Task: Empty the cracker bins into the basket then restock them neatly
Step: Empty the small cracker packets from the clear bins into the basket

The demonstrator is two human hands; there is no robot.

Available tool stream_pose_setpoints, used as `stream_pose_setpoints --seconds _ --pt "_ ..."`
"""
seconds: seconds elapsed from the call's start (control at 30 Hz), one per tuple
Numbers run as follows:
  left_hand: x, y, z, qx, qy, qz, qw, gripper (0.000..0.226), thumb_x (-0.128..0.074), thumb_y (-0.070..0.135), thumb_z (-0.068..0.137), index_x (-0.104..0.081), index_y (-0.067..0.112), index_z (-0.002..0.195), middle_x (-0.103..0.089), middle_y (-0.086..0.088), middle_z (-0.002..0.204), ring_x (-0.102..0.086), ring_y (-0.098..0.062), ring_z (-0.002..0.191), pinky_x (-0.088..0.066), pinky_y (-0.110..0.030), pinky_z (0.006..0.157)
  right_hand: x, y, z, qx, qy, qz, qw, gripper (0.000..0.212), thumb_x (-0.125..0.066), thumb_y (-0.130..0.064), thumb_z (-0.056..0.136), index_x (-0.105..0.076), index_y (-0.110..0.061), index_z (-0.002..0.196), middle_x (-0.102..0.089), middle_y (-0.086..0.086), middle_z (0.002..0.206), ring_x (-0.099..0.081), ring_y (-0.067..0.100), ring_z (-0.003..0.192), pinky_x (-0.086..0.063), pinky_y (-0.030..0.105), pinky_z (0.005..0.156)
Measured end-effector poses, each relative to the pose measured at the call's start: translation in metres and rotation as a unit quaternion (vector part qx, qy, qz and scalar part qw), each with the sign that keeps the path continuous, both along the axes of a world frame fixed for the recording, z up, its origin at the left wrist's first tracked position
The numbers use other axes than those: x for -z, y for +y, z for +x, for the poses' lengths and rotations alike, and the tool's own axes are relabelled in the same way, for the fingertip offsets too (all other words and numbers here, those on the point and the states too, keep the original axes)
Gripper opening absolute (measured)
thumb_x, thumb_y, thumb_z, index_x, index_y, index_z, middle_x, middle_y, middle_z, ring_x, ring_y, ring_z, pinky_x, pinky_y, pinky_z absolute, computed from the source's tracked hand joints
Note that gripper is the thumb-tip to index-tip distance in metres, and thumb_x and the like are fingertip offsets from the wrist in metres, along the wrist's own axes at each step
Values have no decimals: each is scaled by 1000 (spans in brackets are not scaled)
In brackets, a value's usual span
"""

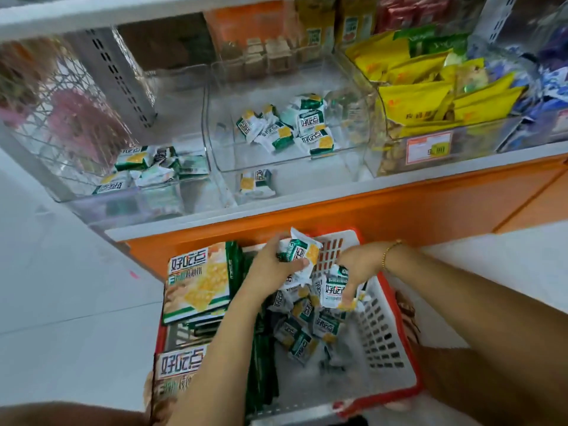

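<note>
A white basket with a red rim stands on the floor below the shelf. Inside lie several small green-and-white cracker packets and, on its left side, large cracker boxes. My left hand grips a bunch of packets above the basket. My right hand pinches another packet just over the pile. On the shelf, a clear middle bin holds several packets. A clear left bin holds a few more.
A bin of yellow snack bags with an orange price tag stands right of the cracker bins. Blue packets sit at the far right. The orange shelf base runs behind the basket. White floor tiles spread to the left.
</note>
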State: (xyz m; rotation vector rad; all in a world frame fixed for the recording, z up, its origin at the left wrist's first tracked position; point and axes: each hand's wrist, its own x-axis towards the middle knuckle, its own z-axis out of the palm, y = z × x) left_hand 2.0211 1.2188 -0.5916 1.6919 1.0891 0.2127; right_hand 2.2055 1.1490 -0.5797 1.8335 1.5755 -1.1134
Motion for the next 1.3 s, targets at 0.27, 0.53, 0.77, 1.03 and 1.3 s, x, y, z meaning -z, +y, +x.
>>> stream_pose_setpoints --seconds 0.27,0.53,0.77,1.03,1.3 --pt "107 -5 26 -77 176 -58 980 73 -76 29 81 -38 8 139 -48 -14 139 -52 -30 120 -45 -33 83 113 -13 -25 -15 -34 -14 999 38 -74 -40 82 -60 -6 77 -51 4 69 -46 17 57 -46 31 63" --pt "149 -5 48 1 196 -70 978 81 -77 22 78 -33 13 146 -47 -12 143 -53 -28 120 -46 -34 92 175 -23 -32 5 -16 -81 997 54 -79 -26 77 -59 -6 123 -69 8 110 -66 22 91 -55 35 89" --pt "150 -8 51 81 265 0 961 78 -79 25 77 -37 8 140 -46 -14 140 -48 -30 125 -43 -36 96 169 -18 -29 0 -9 -52 999 59 -73 -23 84 -50 -5 134 -63 13 120 -61 27 107 -51 33 90" --pt "85 6 42 46 197 61 977 29 -61 30 92 -61 9 112 -61 -1 81 -57 -17 74 -48 -31 72 26 32 -5 11 17 56 998 24 -66 -25 90 -58 -7 76 -50 2 67 -43 13 57 -36 23 52" --pt "-71 6 27 37 -21 251 967 35 -63 37 89 -51 17 62 -49 5 55 -43 -9 50 -34 -27 52 -166 21 10 40 62 289 954 17 -72 -16 82 -57 -20 76 -61 -11 63 -51 0 54 -36 13 48"
